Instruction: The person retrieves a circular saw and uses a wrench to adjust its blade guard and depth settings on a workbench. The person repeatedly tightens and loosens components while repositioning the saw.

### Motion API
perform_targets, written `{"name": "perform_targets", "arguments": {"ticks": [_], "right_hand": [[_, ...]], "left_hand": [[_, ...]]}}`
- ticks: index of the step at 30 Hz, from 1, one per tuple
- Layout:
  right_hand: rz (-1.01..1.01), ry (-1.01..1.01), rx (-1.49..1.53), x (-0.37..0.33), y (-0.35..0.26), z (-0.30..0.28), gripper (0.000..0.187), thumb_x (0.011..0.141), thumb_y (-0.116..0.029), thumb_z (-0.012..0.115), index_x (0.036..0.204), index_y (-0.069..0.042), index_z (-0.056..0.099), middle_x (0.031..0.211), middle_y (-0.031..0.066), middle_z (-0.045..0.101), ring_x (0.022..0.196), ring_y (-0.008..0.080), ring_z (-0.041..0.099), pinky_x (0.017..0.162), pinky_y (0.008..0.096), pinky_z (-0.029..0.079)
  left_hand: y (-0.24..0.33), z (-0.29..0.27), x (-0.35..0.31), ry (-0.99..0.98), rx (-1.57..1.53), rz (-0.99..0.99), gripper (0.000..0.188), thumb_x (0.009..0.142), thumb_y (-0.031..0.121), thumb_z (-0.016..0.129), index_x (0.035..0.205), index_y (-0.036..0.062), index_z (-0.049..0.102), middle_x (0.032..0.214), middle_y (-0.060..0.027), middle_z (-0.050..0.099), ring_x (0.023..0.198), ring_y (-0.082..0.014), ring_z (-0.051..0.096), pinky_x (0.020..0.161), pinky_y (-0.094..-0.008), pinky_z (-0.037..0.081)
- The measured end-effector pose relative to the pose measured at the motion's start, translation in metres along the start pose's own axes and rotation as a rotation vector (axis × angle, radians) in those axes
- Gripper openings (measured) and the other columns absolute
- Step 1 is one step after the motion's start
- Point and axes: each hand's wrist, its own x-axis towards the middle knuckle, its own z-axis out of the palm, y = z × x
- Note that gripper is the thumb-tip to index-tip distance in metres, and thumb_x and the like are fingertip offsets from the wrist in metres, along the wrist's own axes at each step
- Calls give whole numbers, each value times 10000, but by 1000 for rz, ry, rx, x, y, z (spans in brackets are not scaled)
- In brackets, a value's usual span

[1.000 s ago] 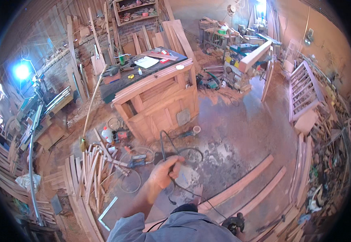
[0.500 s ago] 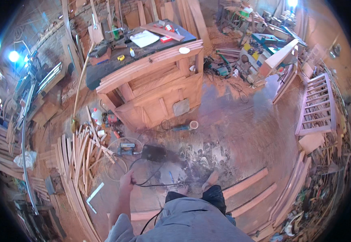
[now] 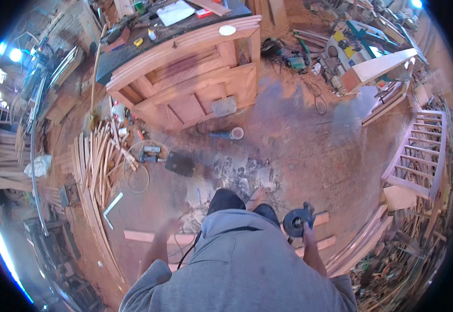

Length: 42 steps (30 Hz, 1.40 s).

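In my right hand, at the right of my body, is a dark angle grinder with a round disc facing up. My fingers are closed around its body. My left hand is out at the left, smeared by motion, so its fingers cannot be read. Close by hangs a black cord, running along my shirt; whether the left hand touches it is unclear. Beneath the left hand, a reddish wooden plank lies on the floor. Another plank lies just beyond the grinder.
Ahead stands a wooden panelled frame against a dark workbench. A black slab, a power tool and a cup sit on the floor. Wood strips and a white square are left; a slatted frame is right.
My right hand has come into view with the angle grinder. My left hand, which gripped the black cord, has moved lower and nearer my body. The view has tilted down.
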Motion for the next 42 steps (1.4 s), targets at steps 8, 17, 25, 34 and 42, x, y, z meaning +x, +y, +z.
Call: {"name": "perform_targets", "arguments": {"ticks": [8,17,25,34,42], "right_hand": [[-342,-11,-593,46,-227,70,429,953,-203,697,1301,33,615,1085,120,711,953,190,665,821,351,542],[-410,-160,-564,75,-425,216,420,992,-363,690,804,-23,530,725,19,522,675,120,510,585,344,427],[-693,-408,-808,46,-586,331,345,1011,-316,663,995,27,635,851,136,663,830,200,636,747,376,503],[-1173,-752,-979,62,-695,416,222,955,-175,665,1009,38,636,1167,269,615,1043,449,629,830,479,531],[-1424,-927,-662,120,-828,475,270,939,-173,682,800,36,584,931,265,618,849,453,643,720,521,508]], "left_hand": [[254,-46,43,361,-449,143,451,997,288,664,1362,25,629,1141,-114,739,1007,-186,706,885,-330,558],[497,-26,150,-69,-906,214,487,1090,403,478,1345,8,606,1185,-121,722,1021,-193,701,899,-325,545],[664,-85,158,-320,-1556,162,682,1099,596,265,1474,83,512,1347,-100,655,1186,-262,646,1006,-451,535],[756,-177,187,-72,-1982,198,615,1069,601,323,1288,117,632,1166,-92,711,1042,-272,685,928,-463,559],[869,-259,214,264,-1968,290,579,1063,582,344,1229,125,658,1133,-77,722,1025,-270,696,951,-463,559]]}}
